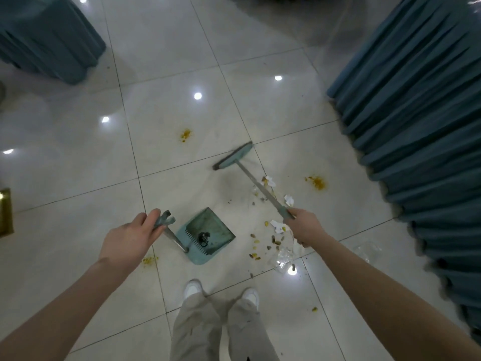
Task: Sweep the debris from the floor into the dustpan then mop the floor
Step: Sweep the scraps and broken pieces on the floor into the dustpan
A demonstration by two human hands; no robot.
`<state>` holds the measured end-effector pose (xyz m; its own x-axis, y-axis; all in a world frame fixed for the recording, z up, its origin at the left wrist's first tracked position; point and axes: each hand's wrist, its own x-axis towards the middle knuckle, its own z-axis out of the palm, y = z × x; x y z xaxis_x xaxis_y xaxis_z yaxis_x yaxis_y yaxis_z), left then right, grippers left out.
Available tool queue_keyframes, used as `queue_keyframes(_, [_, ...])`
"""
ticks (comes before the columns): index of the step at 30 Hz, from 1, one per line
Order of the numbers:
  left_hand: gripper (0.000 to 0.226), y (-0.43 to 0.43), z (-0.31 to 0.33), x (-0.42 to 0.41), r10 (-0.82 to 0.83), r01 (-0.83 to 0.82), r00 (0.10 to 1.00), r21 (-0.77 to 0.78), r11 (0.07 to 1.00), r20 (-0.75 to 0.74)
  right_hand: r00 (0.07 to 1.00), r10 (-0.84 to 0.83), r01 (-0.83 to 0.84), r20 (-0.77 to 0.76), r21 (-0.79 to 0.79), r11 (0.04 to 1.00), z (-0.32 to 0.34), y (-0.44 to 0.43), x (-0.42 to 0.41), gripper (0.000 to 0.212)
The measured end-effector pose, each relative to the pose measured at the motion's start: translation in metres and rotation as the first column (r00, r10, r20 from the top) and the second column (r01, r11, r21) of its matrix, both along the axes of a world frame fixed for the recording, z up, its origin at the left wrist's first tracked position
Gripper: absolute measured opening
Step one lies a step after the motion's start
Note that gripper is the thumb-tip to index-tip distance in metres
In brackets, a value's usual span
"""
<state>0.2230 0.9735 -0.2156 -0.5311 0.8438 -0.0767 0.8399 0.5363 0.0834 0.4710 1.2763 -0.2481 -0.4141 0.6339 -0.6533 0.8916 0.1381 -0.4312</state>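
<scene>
On the white tiled floor (78, 165), scattered paper-and-crumb debris (270, 238) lay right of the teal plastic dustpan (208, 233). The left hand (130, 230) gripped its handle and the right hand (304, 225) clasped the teal long-handled broom (233, 156). Sweeping was in hand; the next stroke probably needed to draw the debris leftward.

I see open tile floor (161, 142) across the frame's centre; teal drapes (416, 126) block the right edge; draped furniture (46, 35) crowds the upper left.

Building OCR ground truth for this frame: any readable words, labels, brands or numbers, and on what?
No readable text anywhere in the frame.
dustpan: no label or brand visible.
broom: head is motion-blurred, no marking visible.
paper scraps: too small to tell whether they carry print.
</scene>
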Motion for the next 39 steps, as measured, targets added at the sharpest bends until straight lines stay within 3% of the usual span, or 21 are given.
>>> queue_keyframes(7, [0.061,-0.015,-0.026,-0.007,0.039,-0.039,0.998,-0.003,0.999,-0.054,0.997,-0.069,0.071,0.040,-0.051,0.996,-0.077,0.040,-0.072,0.034])
queue_keyframes(10, [0.066,-0.025,-0.030,-0.012,0.084,-0.084,0.996,-0.003,0.996,-0.044,0.990,-0.103,0.112,0.093,-0.091,0.990,-0.102,0.027,-0.063,0.041])
queue_keyframes(13, [0.053,-0.028,-0.029,-0.013,0.078,-0.078,0.996,0.001,0.997,-0.032,0.990,-0.095,0.107,0.104,-0.114,0.988,-0.105,-0.007,-0.032,0.042])
queue_keyframes(20, [0.035,-0.037,-0.019,-0.023,0.116,-0.110,0.992,-0.093,0.990,0.058,0.970,-0.133,0.161,0.204,-0.132,0.978,-0.073,-0.125,0.038,0.041])
queue_keyframes(27, [0.028,-0.089,0.007,-0.037,-0.243,0.243,0.970,0.028,0.970,0.018,0.947,-0.157,0.194,0.280,-0.108,0.975,-0.021,-0.235,0.083,0.029])
queue_keyframes(34, [0.033,-0.112,0.023,-0.057,-0.247,0.247,0.969,-0.024,0.969,-0.007,0.934,-0.160,0.200,0.318,-0.094,0.975,0.020,-0.321,0.123,0.035])
queue_keyframes(39, [0.035,-0.113,0.032,-0.070,-0.304,0.304,0.952,-0.016,0.953,-0.023,0.945,-0.225,0.239,0.238,-0.030,0.971,0.047,-0.326,0.138,0.031])
